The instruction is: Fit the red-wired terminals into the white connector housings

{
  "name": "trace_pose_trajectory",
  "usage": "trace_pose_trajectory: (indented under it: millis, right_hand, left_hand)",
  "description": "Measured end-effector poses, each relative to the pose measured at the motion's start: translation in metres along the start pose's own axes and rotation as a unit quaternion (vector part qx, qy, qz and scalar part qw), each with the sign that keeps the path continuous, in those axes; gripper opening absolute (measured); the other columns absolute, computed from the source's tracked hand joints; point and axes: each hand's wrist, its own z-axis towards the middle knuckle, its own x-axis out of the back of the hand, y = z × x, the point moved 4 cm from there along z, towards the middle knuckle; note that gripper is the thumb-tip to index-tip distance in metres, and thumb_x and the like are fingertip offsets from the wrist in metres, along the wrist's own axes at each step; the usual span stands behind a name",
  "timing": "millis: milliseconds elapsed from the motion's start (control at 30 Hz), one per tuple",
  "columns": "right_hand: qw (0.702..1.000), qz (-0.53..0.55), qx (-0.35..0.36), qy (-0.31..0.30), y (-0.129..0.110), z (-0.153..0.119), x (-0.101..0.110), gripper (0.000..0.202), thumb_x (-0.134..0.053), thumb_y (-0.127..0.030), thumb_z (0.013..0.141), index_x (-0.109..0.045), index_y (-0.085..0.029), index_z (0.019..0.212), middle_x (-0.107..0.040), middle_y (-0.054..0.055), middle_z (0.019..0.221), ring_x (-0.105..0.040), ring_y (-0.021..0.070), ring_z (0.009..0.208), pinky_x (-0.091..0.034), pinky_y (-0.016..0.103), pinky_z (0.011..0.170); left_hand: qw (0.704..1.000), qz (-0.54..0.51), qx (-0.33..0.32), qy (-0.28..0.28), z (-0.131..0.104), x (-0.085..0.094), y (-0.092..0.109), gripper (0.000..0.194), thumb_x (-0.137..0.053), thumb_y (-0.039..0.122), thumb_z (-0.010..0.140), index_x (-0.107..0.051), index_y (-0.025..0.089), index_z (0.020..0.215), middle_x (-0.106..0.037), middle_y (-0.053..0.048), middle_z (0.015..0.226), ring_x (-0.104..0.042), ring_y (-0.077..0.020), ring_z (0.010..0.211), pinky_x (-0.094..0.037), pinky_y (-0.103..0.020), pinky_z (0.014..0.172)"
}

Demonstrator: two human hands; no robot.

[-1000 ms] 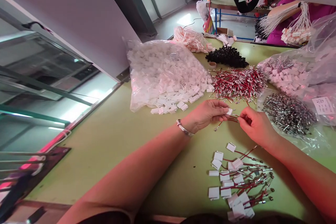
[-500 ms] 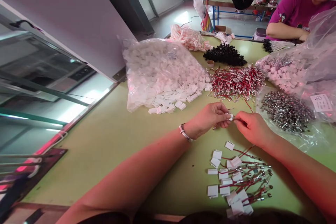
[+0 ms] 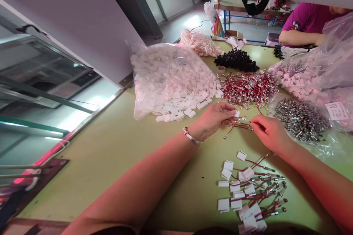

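Observation:
My left hand (image 3: 217, 119) pinches a small white connector housing (image 3: 236, 114) between thumb and fingers. Just to its right, my right hand (image 3: 266, 132) has its fingers closed on the end of a thin red wire, whose metal tip (image 3: 243, 118) points toward the housing without being in it. A few more red wires with metal terminals (image 3: 225, 137) lie below and beside my left fingers. Nearer me, several white housings with red wires attached (image 3: 223, 205) lie in a loose group. Behind the hands sits a pile of red wires (image 3: 249, 87).
A clear bag of white housings (image 3: 171, 77) spills open at the left. Metal terminals (image 3: 302, 119) lie on plastic at the right, by another bag (image 3: 298, 73). Black connectors (image 3: 236, 60) and pink-white ones (image 3: 200, 42) are farther back. A person in purple (image 3: 306, 22) sits across the green table (image 3: 110, 161).
My hands have moved apart slightly, the left one leftward with the housing. More wire ends now show between and below them. The view has tilted a little.

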Motion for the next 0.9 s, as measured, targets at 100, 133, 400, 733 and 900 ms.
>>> trace_pose_trajectory:
  millis: [100,133,400,733,900]
  right_hand:
    - [1.000,-0.008,0.011,0.000,-0.002,0.000,-0.002,0.018,-0.044,-0.027,0.090,-0.056,-0.021,0.079,-0.060,0.000,0.064,-0.051,0.0123,0.057,-0.035,0.027,0.057]
    - [1.000,-0.011,0.011,-0.003,-0.003,-0.001,-0.003,0.018,-0.044,-0.028,0.090,-0.056,-0.021,0.079,-0.060,0.001,0.065,-0.051,0.0124,0.057,-0.035,0.027,0.058]
    - [0.999,-0.030,0.013,-0.038,-0.003,-0.002,-0.006,0.022,-0.041,-0.028,0.090,-0.058,-0.020,0.078,-0.059,0.001,0.063,-0.050,0.0122,0.055,-0.031,0.027,0.055]
    - [0.993,-0.080,0.024,-0.089,-0.004,-0.003,-0.011,0.018,-0.044,-0.022,0.085,-0.056,-0.020,0.072,-0.053,-0.001,0.057,-0.040,0.0113,0.050,-0.025,0.027,0.053]
    - [0.985,-0.063,0.072,-0.142,-0.010,-0.003,-0.009,0.023,-0.042,-0.023,0.085,-0.054,-0.021,0.066,-0.050,-0.002,0.055,-0.033,0.0105,0.050,-0.024,0.028,0.052]
  left_hand:
    - [1.000,-0.009,0.013,-0.017,-0.002,-0.004,-0.004,0.015,-0.069,0.015,0.079,-0.056,0.013,0.086,-0.070,-0.001,0.065,-0.061,-0.0057,0.051,-0.046,-0.016,0.053]
    - [0.999,-0.011,0.019,-0.026,-0.003,-0.005,-0.005,0.016,-0.070,0.016,0.078,-0.056,0.013,0.085,-0.070,-0.001,0.065,-0.061,-0.0058,0.052,-0.046,-0.017,0.054]
    - [0.998,0.008,0.027,-0.058,-0.005,-0.010,-0.006,0.019,-0.073,0.021,0.075,-0.058,0.014,0.082,-0.070,-0.002,0.068,-0.060,-0.0061,0.052,-0.046,-0.017,0.051]
    - [0.981,0.188,-0.023,-0.046,-0.012,-0.017,0.003,0.024,-0.073,0.030,0.074,-0.054,0.016,0.075,-0.064,-0.001,0.057,-0.058,-0.0091,0.048,-0.040,-0.018,0.041]
    - [0.984,0.152,0.032,-0.093,-0.009,-0.016,-0.005,0.027,-0.076,0.033,0.071,-0.057,0.015,0.077,-0.066,-0.002,0.062,-0.058,-0.0088,0.049,-0.040,-0.018,0.041]
